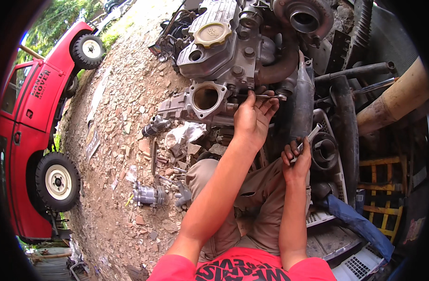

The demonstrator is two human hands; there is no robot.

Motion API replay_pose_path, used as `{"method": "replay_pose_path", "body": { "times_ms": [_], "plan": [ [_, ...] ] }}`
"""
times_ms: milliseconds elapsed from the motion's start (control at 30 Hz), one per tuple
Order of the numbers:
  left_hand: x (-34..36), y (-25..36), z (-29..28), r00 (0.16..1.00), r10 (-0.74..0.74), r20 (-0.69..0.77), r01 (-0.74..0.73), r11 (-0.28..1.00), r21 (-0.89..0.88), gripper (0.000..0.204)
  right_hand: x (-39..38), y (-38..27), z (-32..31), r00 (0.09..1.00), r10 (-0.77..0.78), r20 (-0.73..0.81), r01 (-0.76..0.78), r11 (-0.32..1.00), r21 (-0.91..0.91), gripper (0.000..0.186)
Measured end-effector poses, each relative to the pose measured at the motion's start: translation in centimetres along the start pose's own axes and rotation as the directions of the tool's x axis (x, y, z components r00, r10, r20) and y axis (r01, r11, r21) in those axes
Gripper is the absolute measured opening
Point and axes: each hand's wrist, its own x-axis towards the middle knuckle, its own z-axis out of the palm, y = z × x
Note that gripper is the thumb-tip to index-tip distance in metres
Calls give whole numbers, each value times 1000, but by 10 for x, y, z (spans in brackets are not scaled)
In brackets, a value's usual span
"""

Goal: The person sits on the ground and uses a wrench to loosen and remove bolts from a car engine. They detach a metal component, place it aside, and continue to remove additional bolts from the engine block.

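Note:
A bare engine (pixel 246 49) with a yellowish oil filler cap (pixel 211 35) lies in front of me. My left hand (pixel 254 117) reaches to its near side, fingers closed around a slim wrench (pixel 281 97); one end sticks out to the right, while the other meets the engine near a bolt. Left of that hand, a three-eared flange (pixel 221 90) surrounds a round opening. Above my right knee, my right hand (pixel 296 161) grips a silvery metal tool (pixel 314 133), apparently another wrench, slanting up and right. Its lower end is partly covered by my fingers.
Stony ground (pixel 111 154) spreads leftward, with a metal pulley unit (pixel 149 195) and small parts near my knee. A red off-road vehicle (pixel 36 103) stands far left. To the right are a dark pipe (pixel 345 136), a bamboo pole (pixel 392 96), white crates (pixel 357 266) and blue cloth (pixel 357 225).

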Motion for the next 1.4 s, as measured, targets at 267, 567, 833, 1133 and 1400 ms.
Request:
{"method": "replay_pose_path", "body": {
  "times_ms": [267, 567, 833, 1133, 1400],
  "plan": [
    [-12, 12, 1, 993, -59, 102, 48, 993, 109, 43, -8, 10, 4, 984, -178, -22, 173, 974, -148, 34],
    [-21, 15, -1, 992, -79, 101, 62, 985, 161, 51, 15, 6, 69, 899, -346, 269, 435, 777, -455, 31],
    [-33, 39, -1, 986, 29, 162, -140, 664, 735, 32, 31, -4, 92, 817, -410, 405, 575, 627, -525, 27],
    [-18, 81, 30, 614, -54, 787, -242, -963, 123, 91, 22, -6, 98, 830, -409, 378, 557, 620, -553, 26],
    [11, 64, 40, 796, 16, 606, 45, -998, -32, 112, 16, -4, 96, 895, -326, 304, 444, 707, -550, 28]
  ]
}}
